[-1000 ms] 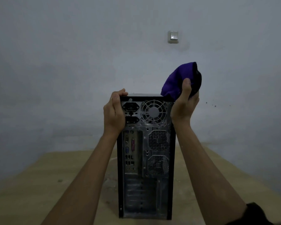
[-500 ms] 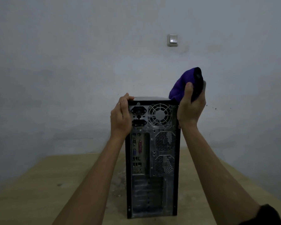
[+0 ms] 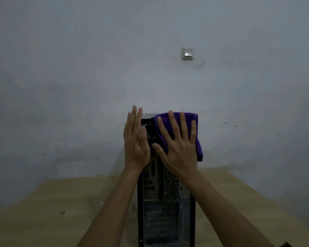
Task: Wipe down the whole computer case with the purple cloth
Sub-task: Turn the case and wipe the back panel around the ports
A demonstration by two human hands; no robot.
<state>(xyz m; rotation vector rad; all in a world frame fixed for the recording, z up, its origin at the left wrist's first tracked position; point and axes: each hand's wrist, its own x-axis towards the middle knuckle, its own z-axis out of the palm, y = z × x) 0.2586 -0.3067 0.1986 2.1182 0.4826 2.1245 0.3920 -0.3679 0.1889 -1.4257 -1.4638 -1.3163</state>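
Purple cloth [image 3: 178,122], one, spread over the upper right of the case's rear panel, centre of the frame. It covers the top right corner, and its right edge hangs past the case's side. My right hand [image 3: 178,148] lies flat on it, fingers straight and spread wide, palm pressing the cloth against the panel. Nothing is pinched or curled round.

Case [image 3: 166,211]: one, a dark tower, upright, rear panel facing me, in the lower centre of the frame. Visible below my hands: one round mesh fan grille at right, a column of ports at left, and blanked slots lower down. The rest of the upper panel is hidden by hands and cloth.

My left hand [image 3: 136,139] is open, fingers straight and close together, pointing up, set against the case's upper left edge. Thumb lies on the rear panel side. Whether the palm bears fully on the side wall, I cannot tell.

Hands: two, both bare, forearms entering from the bottom of the frame. A dark bit of sleeve shows at the lower right corner.

Surface: one wooden table [image 3: 61,202], pale brown, across the lower frame, with pale specks of dust left of the case. The case stands on it.

Room: dim, plain grey-white wall [image 3: 78,68] filling the upper frame. One light switch [image 3: 187,53] sits upper right of centre. A few dark spots mark the wall at right.
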